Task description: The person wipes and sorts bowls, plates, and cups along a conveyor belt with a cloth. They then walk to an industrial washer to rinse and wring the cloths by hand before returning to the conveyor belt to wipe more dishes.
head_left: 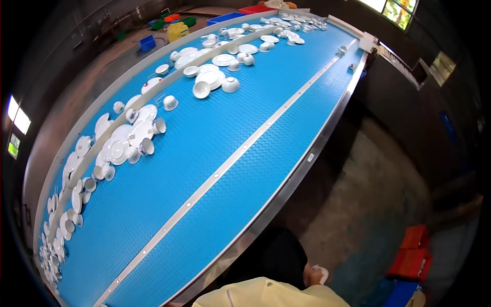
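Neither of my hands shows in the head view. My yellow shirt point(271, 294) and dark clothing point(271, 256) fill the bottom, right beside the metal edge of a long blue conveyor belt point(204, 138). Next to the dark cloth, a small patch of skin appears with something white point(321, 275) that looks like a shoe. White dishes lie along the belt's far side: stacked plates point(120, 146), a bowl point(230, 85), a tipped cup point(147, 146) and several more cups, bowls and plates. A lone cup point(342, 50) stands by the divider strip near the far end.
A pale divider strip point(216, 175) runs along the belt, and a second rail point(169, 75) passes among the dishes. Blue bins point(147, 43) and a yellow container point(177, 31) stand beyond. Red crates point(410, 251) and a blue crate point(401, 294) are at the lower right.
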Available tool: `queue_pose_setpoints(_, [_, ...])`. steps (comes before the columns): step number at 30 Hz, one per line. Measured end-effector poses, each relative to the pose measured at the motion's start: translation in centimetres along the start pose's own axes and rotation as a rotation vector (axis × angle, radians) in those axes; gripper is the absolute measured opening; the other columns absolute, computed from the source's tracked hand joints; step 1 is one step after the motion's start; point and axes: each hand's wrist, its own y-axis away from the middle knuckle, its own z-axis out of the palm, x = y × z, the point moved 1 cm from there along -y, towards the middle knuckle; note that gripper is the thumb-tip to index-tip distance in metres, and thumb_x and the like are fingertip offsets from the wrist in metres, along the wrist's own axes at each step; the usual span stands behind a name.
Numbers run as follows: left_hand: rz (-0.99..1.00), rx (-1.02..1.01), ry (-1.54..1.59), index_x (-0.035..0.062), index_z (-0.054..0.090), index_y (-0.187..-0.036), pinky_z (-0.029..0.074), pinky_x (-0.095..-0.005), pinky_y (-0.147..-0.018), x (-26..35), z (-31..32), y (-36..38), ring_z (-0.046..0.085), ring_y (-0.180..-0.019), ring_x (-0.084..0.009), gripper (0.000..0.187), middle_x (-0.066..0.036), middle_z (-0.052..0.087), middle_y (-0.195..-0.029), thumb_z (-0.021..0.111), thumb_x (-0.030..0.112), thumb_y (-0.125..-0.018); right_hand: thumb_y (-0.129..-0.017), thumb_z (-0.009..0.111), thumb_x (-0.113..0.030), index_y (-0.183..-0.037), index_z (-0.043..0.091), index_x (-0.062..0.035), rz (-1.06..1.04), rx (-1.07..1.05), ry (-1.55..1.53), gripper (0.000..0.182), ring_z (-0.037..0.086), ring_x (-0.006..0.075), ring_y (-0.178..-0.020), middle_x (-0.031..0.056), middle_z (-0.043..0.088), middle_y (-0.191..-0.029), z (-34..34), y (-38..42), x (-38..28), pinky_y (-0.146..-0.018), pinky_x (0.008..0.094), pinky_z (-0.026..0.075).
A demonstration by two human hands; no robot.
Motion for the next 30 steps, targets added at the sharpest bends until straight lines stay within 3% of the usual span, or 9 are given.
queue_pose_setpoints(4, [0.132, -0.19, -0.073, 0.0126, 0.043, -0.117, 0.048, -0.0398, -0.065, -2.8, 4.3, 7.1, 0.049, -0.087, -0.0303, 0.035, -0.019, 0.041, -0.102, 0.046, 0.029, -0.086, -0.082, 0.056, -0.024, -0.072, 0.058, -0.0084, 0.676, -0.344, 0.087, 0.019, 0.053, 0.0182, -0.053, 0.0063, 0.057, -0.067, 1.3, -4.6, 6.2, -0.047, 0.0311, 0.042])
queue_pose_setpoints(7, [0.324, -0.461, -0.145, 0.0123, 0.045, -0.114, 0.047, -0.039, -0.063, -5.9, 8.7, 14.3, 0.049, -0.082, -0.0283, 0.032, -0.017, 0.044, -0.098, 0.046, 0.028, -0.086, -0.079, 0.06, -0.024, -0.084, 0.062, -0.0012, 0.094, -0.128, 0.803, 0.023, 0.062, 0.0244, -0.073, 0.0148, 0.063, -0.078, -1.7, -10.6, 10.6, -0.063, 0.0364, 0.05])
queue_pose_setpoints(13, [0.375, -1.206, -0.552, 0.0118, 0.048, -0.108, 0.047, -0.0374, -0.057, -15.3, 14.2, 30.1, 0.051, -0.074, -0.0246, 0.027, -0.013, 0.048, -0.088, 0.047, 0.026, -0.086, -0.074, 0.062, -0.018, -0.098, 0.056, 0.0054, 0.181, 0.013, 0.702, 0.034, 0.059, 0.026, -0.093, 0.023, 0.058, -0.103, -8.2, -13.8, -3.4, -0.074, 0.0375, 0.048])
queue_pose_setpoints(16, [0.5, -1.527, -0.873, 0.0115, 0.05, -0.105, 0.046, -0.0366, -0.054, -18.2, 16.2, 37.8, 0.052, -0.07, -0.0227, 0.024, -0.012, 0.05, -0.084, 0.048, 0.025, -0.086, -0.072, 0.064, -0.027, -0.103, 0.053, 0.0034, 0.279, 0.05, 0.537, 0.045, 0.059, 0.0328, -0.089, 0.0191, 0.06, -0.099, -9.3, -27.1, 8.4, -0.074, 0.037, 0.049])
queue_pose_setpoints(19, [0.741, -1.743, -1.074, 0.0112, 0.051, -0.102, 0.046, -0.0358, -0.052, -19.5, 17.9, 45.1, 0.053, -0.065, -0.0208, 0.022, -0.01, 0.052, -0.079, 0.048, 0.024, -0.085, -0.078, 0.055, -0.028, -0.105, 0.054, -0.001, 0.618, -0.449, -0.336, 0.038, 0.06, 0.0263, -0.083, 0.0135, 0.062, -0.092, -12.9, -31.3, -1.0, -0.07, 0.0339, 0.05])
queue_pose_setpoints(20, [0.799, -1.802, -1.085, 0.0111, 0.052, -0.102, 0.045, -0.0355, -0.051, -19.6, 18.9, 47.9, 0.053, -0.064, -0.0202, 0.021, -0.009, 0.052, -0.078, 0.049, 0.024, -0.085, -0.078, 0.055, -0.028, -0.105, 0.054, -0.001, 0.622, -0.444, -0.338, 0.038, 0.06, 0.0263, -0.083, 0.0135, 0.062, -0.092, -14.0, -32.4, -5.1, -0.07, 0.0339, 0.05])
queue_pose_setpoints(22, [0.773, -1.876, -0.968, 0.011, 0.053, -0.1, 0.045, -0.035, -0.049, -19.3, 21.8, 53.5, 0.054, -0.061, -0.019, 0.019, -0.008, 0.054, -0.075, 0.049, 0.024, -0.085, -0.082, 0.049, -0.027, -0.102, 0.056, -0.0059, 0.638, -0.405, -0.766, 0.03, 0.06, 0.0208, -0.076, 0.009, 0.062, -0.086, -16.4, -35.2, -13.0, -0.064, 0.0331, 0.05])
queue_pose_setpoints(26, [0.158, -1.648, -0.645, 0.0116, 0.05, -0.1, 0.044, -0.0331, -0.044, -16.7, 26.0, 66.9, 0.053, -0.054, -0.0175, 0.02, -0.006, 0.053, -0.07, 0.051, 0.025, -0.085, -0.08, 0.052, -0.027, -0.098, 0.056, -0.0071, 0.515, -0.291, -0.829, 0.026, 0.06, 0.0197, -0.072, 0.0072, 0.061, -0.083, -21.3, -42.4, -18.8, -0.059, 0.0345, 0.049])
queue_pose_setpoints(30, [0.453, -1.64, -1.341, 0.012, 0.053, -0.097, 0.044, -0.0358, -0.044, -17.3, 29.1, 73.0, 0.053, -0.054, -0.019, 0.018, -0.007, 0.054, -0.068, 0.052, 0.021, -0.082, -0.08, 0.052, -0.024, -0.095, 0.056, -0.0072, 0.336, -0.333, -0.771, 0.023, 0.058, 0.0214, -0.067, 0.0065, 0.059, -0.078, -23.6, -50.4, -17.4, -0.056, 0.0353, 0.048])
